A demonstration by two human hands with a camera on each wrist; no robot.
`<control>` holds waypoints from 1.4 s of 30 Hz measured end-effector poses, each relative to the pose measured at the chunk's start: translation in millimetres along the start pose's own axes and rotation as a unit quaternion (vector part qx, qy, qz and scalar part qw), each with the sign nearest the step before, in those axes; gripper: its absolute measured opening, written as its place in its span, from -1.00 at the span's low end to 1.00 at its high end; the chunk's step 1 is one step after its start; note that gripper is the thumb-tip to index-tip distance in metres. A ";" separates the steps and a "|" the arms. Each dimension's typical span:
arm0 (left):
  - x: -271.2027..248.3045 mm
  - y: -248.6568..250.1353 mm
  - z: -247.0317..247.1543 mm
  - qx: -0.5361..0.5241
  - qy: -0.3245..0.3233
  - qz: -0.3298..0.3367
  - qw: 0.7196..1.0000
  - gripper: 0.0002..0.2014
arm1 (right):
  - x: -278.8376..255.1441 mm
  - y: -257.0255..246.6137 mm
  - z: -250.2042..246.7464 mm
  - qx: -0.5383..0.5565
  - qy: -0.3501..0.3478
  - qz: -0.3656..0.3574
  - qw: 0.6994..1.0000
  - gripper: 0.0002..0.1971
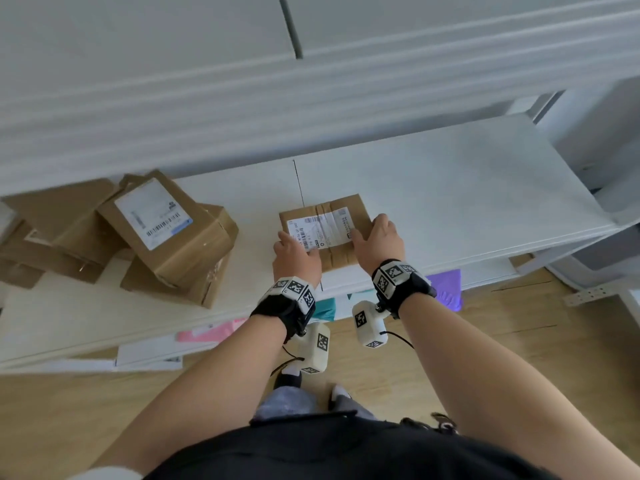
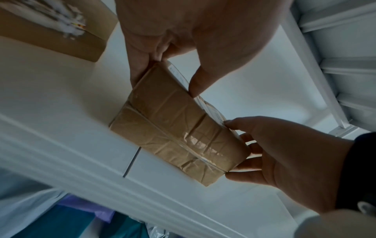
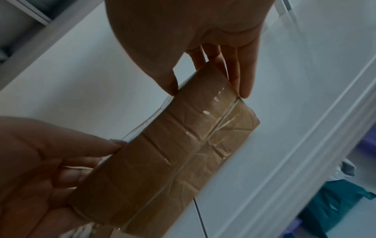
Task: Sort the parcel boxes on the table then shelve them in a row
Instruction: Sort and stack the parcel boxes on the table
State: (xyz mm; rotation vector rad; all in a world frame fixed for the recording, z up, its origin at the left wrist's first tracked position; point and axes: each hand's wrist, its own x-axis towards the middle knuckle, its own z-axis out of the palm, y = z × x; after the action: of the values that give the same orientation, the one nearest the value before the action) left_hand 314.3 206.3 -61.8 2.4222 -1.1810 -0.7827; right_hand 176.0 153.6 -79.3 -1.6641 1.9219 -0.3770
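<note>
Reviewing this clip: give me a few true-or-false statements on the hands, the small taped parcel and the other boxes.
1. Both hands hold the small brown taped parcel at its ends. True: left hand, right hand.
2. The parcel carries no label. False: a white shipping label is on top.
3. Other brown cardboard boxes lie piled to the left. True.
4. The parcel sits on top of that pile. False: it is apart from it, over the white shelf board.

White table [image 1: 450, 188] stands against a pale panelled wall [image 1: 173, 81]. Light wood-plank floor [image 1: 502, 341] lies near; white frame [image 1: 588, 254] at right.
</note>
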 end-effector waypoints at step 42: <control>-160.4 -427.1 -250.2 -0.221 0.384 -0.270 0.855 -0.71 | -335.3 -284.2 228.2 -0.128 -0.191 -0.411 0.882 -0.61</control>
State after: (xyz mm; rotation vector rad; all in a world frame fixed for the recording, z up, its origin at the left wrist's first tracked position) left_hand 647.6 604.6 -29.4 2.2802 0.0001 -0.1139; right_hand 562.2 459.3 -28.3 -2.4692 0.9315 -0.0796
